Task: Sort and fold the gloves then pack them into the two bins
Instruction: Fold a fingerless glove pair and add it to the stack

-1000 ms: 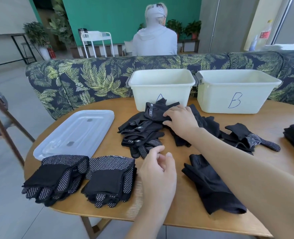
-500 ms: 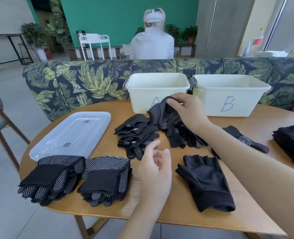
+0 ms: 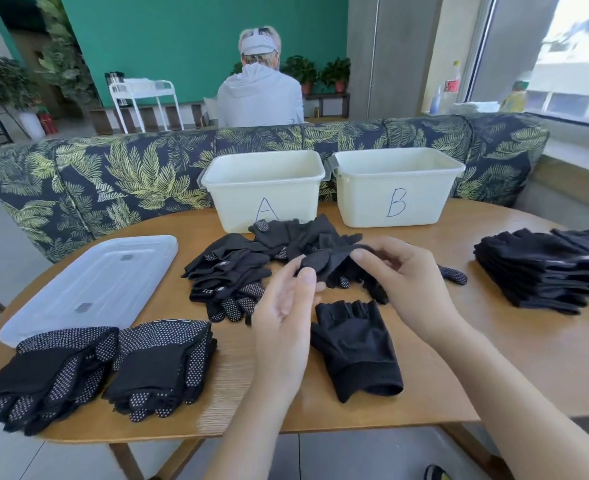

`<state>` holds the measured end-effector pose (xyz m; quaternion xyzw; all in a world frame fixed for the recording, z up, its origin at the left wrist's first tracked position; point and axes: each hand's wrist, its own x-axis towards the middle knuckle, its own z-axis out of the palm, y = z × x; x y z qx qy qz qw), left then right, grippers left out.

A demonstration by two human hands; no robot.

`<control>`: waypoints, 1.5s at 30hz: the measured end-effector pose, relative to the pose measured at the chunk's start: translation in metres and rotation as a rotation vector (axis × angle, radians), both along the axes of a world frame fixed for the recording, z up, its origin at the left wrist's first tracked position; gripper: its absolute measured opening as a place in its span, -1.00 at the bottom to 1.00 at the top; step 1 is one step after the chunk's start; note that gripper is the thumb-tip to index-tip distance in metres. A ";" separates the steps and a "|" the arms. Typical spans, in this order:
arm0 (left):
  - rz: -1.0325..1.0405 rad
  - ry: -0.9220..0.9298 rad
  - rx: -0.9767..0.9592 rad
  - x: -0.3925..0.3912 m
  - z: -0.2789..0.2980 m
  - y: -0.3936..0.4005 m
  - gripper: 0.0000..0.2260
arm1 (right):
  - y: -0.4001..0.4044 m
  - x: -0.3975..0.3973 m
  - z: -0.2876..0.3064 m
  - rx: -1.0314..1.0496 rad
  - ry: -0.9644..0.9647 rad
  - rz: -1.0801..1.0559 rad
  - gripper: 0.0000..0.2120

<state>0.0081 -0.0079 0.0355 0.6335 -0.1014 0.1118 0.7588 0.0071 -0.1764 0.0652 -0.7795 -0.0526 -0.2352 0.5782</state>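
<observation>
**Black glove held up in front of bin A**

Right hand pinching the edge of a black glove between thumb and curled fingers, raised just above the table, in front of bin A. Left hand palm-up with fingers loosely extended, fingertips touching the same glove's near end; whether gripping or only touching, cannot tell.

Behind the held glove, right at the foot of bin A: a loose heap of unsorted gloves, spilling toward the near left into a second cluster of dotted gloves. One fingerless glove flat on the table nearer the camera than bin A, just below both hands.

Bin B beside bin A, on its right, nearly touching. Interiors of both bins only partly visible.

Far right of bin A, past bin B: a neat stack of folded plain gloves. Left of bin A: a clear lid lying flat. Near-left of bin A, at the table's front edge: two folded stacks of dotted gloves, side by side
</observation>
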 end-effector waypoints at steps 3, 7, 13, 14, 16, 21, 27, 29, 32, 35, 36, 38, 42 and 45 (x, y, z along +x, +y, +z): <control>-0.017 0.003 -0.052 -0.001 0.001 -0.005 -0.62 | -0.010 -0.009 -0.013 0.000 -0.006 -0.060 -0.90; 0.022 -0.016 -0.092 0.002 0.001 -0.007 -0.58 | -0.023 -0.012 -0.036 0.016 0.027 -0.140 -0.85; 0.071 -0.039 -0.093 0.011 0.000 -0.010 -0.67 | -0.029 -0.013 -0.039 0.064 0.048 -0.147 -0.85; 0.073 -0.038 -0.102 0.012 0.001 -0.011 -0.68 | -0.029 -0.015 -0.038 0.064 0.036 -0.146 -0.86; 0.072 -0.035 -0.111 0.016 0.002 -0.014 -0.66 | -0.027 -0.018 -0.035 0.086 0.011 -0.141 -0.89; 0.072 -0.108 -0.041 0.016 0.000 -0.021 -0.68 | -0.018 -0.026 -0.030 0.180 0.025 -0.061 -0.89; 0.064 -0.204 0.160 0.013 -0.007 -0.014 -0.60 | -0.013 -0.030 -0.030 0.230 0.092 0.015 -0.82; 0.050 -0.227 0.190 0.011 -0.010 -0.014 -0.52 | -0.010 -0.031 -0.029 0.273 0.115 0.054 -0.77; -0.002 -0.245 0.206 0.003 -0.014 -0.017 -0.35 | -0.006 -0.028 -0.031 0.406 0.184 0.139 -0.61; -0.057 -0.277 0.282 -0.003 -0.017 -0.020 -0.29 | -0.004 -0.025 -0.033 0.568 0.237 0.205 -0.53; -0.068 -0.287 0.300 -0.004 -0.019 -0.021 -0.30 | -0.004 -0.024 -0.034 0.608 0.244 0.205 -0.53; -0.083 -0.313 0.348 -0.005 -0.021 -0.020 -0.34 | -0.005 -0.022 -0.035 0.681 0.258 0.196 -0.50; -0.056 -0.412 0.535 -0.006 -0.020 -0.018 -0.43 | -0.010 -0.023 -0.033 0.778 0.291 0.235 -0.49; -0.070 -0.429 0.559 -0.007 -0.022 -0.017 -0.49 | -0.015 -0.025 -0.031 0.775 0.289 0.233 -0.54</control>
